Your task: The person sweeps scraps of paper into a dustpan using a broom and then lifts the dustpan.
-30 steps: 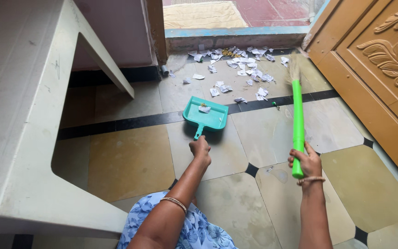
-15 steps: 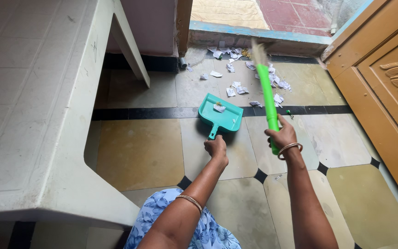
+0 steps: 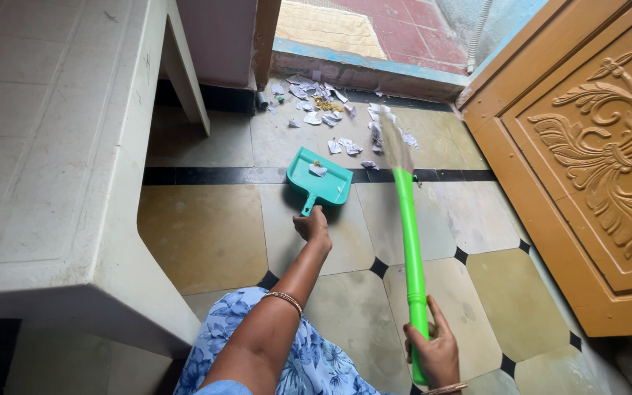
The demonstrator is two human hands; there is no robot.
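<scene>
Two hands at work, left hand [image 3: 313, 225] closed on teal dustpan [image 3: 320, 180], right hand [image 3: 437, 355] wrapped round green broom [image 3: 409, 241]

Tiled floor [image 3: 206, 241], beige w/ a black strip. Teal dustpan [image 3: 321, 183] at centre; torn paper scraps [image 3: 316, 99] scattered far, nr doorway.

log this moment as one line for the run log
left hand: grips teal dustpan handle, pan on floor | right hand: grips green broom | paper scraps: near doorstep, one in pan

white plastic table [image 3: 53, 146], carved wooden door [image 3: 587, 161]
</scene>
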